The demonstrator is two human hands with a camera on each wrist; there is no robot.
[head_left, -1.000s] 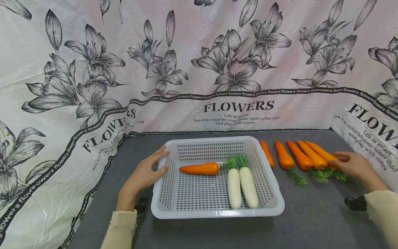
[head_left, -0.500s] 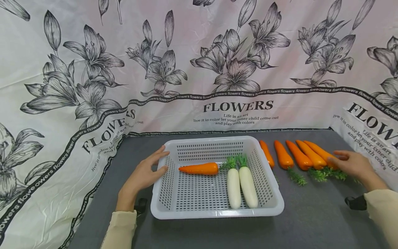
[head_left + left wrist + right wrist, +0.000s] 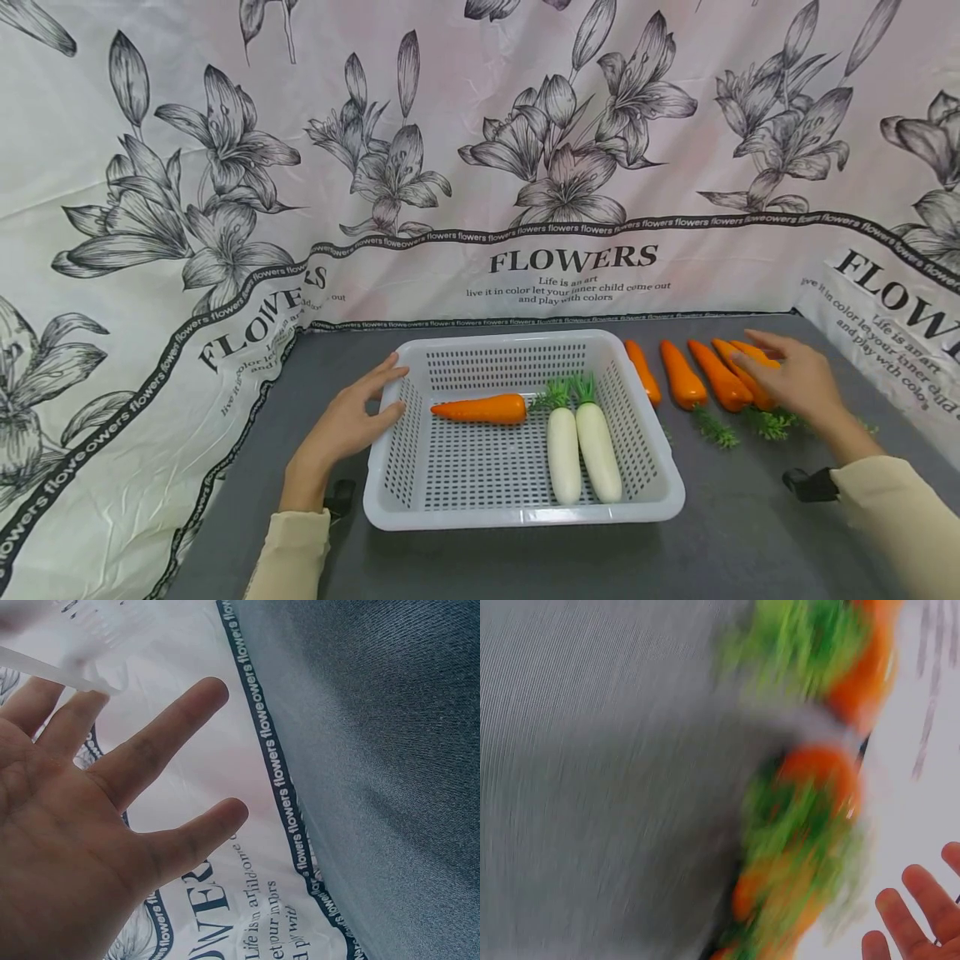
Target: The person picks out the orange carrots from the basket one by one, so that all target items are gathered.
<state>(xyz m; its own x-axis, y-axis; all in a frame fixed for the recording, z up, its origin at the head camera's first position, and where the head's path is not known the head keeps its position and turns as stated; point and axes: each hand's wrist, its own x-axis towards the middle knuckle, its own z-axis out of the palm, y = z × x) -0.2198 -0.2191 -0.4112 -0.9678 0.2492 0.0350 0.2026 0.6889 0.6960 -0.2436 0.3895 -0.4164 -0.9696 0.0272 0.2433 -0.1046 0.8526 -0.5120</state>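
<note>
A white plastic basket (image 3: 525, 517) with slotted sides stands on the dark table. Inside it lie an orange carrot (image 3: 483, 409) with green leaves and two white radishes (image 3: 564, 457), side by side. My left hand (image 3: 341, 423) rests against the basket's left rim; the left wrist view shows its fingers (image 3: 161, 746) spread and fairly straight. Over the right end of a row of carrots (image 3: 683, 377) hovers my right hand (image 3: 802, 379), partly covering the rightmost carrot (image 3: 756, 353). Its fingers (image 3: 904, 922) look extended in the right wrist view, with nothing between them.
Another carrot (image 3: 643, 373) lies close by the basket's right wall. Green carrot tops (image 3: 716, 427) point towards the near side. A white flower-printed cloth (image 3: 420, 283) hangs behind and beside the grey table (image 3: 750, 517).
My right hand has moved leftward and up from beside the rightmost carrot to over it. The left hand and the basket have kept their places.
</note>
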